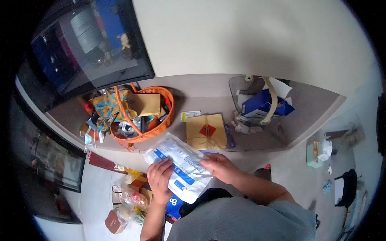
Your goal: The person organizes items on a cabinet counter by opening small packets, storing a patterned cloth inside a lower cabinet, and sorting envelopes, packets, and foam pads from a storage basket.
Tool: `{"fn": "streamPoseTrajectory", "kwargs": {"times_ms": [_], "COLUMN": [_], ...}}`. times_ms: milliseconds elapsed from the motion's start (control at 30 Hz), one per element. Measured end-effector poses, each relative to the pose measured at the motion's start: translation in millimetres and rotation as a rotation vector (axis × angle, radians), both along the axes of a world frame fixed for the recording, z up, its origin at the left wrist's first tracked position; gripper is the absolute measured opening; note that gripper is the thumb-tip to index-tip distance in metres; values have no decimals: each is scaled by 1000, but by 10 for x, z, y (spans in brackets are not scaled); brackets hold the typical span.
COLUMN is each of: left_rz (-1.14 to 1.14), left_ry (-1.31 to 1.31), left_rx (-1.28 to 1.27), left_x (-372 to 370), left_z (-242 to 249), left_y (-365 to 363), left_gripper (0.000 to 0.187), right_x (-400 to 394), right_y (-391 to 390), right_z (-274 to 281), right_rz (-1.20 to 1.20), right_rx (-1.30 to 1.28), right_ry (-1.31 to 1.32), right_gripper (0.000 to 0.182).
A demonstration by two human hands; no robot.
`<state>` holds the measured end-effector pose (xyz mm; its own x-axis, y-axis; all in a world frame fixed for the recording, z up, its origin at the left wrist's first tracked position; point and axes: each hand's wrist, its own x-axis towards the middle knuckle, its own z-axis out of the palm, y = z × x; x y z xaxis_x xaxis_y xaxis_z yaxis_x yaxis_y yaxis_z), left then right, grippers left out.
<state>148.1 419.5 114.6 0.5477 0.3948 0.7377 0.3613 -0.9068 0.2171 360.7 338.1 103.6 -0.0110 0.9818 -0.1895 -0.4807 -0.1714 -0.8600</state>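
A white plastic packet with blue bands and small print is held between both hands in front of my body. My left hand grips its left side, fingers lying over the front face. On the right edge, my right hand pinches the packet, its thumb on top. Just beyond the packet, a kraft paper parcel tied with string and bearing a red diamond label lies on the shelf. To its left stands an orange woven basket filled with a patterned cloth bag, a brown envelope and other items.
A blue box and a clear bin with a beige handle stand on the shelf at right. Bags crowd the floor at lower left. A tissue box is far right. A dark-framed glass panel is upper left.
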Motion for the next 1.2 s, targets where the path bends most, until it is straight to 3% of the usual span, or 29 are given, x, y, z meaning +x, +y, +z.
{"fn": "streamPoseTrajectory", "kwargs": {"times_ms": [33, 67, 100, 133, 167, 233, 300, 367, 500, 567, 600, 667, 800, 867, 900, 967, 1000, 1067, 1100, 1167, 1200], "left_rz": [-20, -65, -107, -108, -140, -26, -46, -128, -80, -237, -242, -266, -287, -291, -277, 51, 59, 86, 98, -213, -209], "left_ry": [3, -94, -190, -235, -365, -341, -354, -394, -416, -576, -572, -856, -1052, -965, -821, -344, -342, -65, -60, 49, 96], "left_rx": [-3, -137, -273, -320, -517, -874, -922, -1081, -1133, -1080, -1078, -885, -870, -751, -663, -253, -253, 54, 51, -351, -326], "left_x": [46, 85, 125, 185, 193, 273, 452, 625, 1052, 1278, 1420, 1717, 2392, 2790, 2951, 3193, 3317, 3549, 3636, 3770, 3831], "left_z": [-16, -43, -61, 55, -135, -46, 85, 143, 363, 459, 536, 703, 771, 628, 551, 471, 426, 344, 311, 249, 223], "left_y": [13, 29, 37, 5, 59, 71, 108, 184, 342, 488, 538, 617, 776, 847, 923, 1042, 1075, 1093, 1113, 1122, 1112], "left_gripper": [23, 23, 22, 23, 18, 14, 16, 19, 22, 24, 24, 24, 32, 27, 25, 22, 22, 21, 21, 37, 37], "right_x": [34, 109, 186, 278, 339, 380, 387, 450, 615, 701, 744, 815, 1034, 1154, 1224, 1360, 1417, 1501, 1537, 1598, 1623], "right_y": [-52, -61, -127, -196, -262, -336, -420, -519, -690, -818, -878, -1002, -1251, -1359, -1403, -1482, -1520, -1569, -1590, -1625, -1634], "right_z": [17, -117, -70, 41, 121, 134, 85, 52, -74, -118, -125, -167, -343, -398, -424, -477, -538, -693, -732, -782, -779], "right_rz": [-4, -39, -56, -95, -129, -183, -293, -265, -232, -234, -222, -231, -221, -255, -251, -262, -254, -274, -262, -237, -227], "right_rx": [-20, -89, -92, -102, -112, -41, 48, 34, 34, 3, 27, -14, -47, -124, -122, -147, -148, -142, -144, -143, -143], "right_ry": [14, 200, 203, 69, -65, -170, -512, -531, -523, -468, -476, -477, -500, -355, -353, -390, -387, -404, -402, -442, -441], "right_gripper": [39, 44, 44, 46, 48, 47, 46, 44, 38, 36, 35, 33, 31, 29, 29, 28, 28, 27, 27, 30, 30]}}
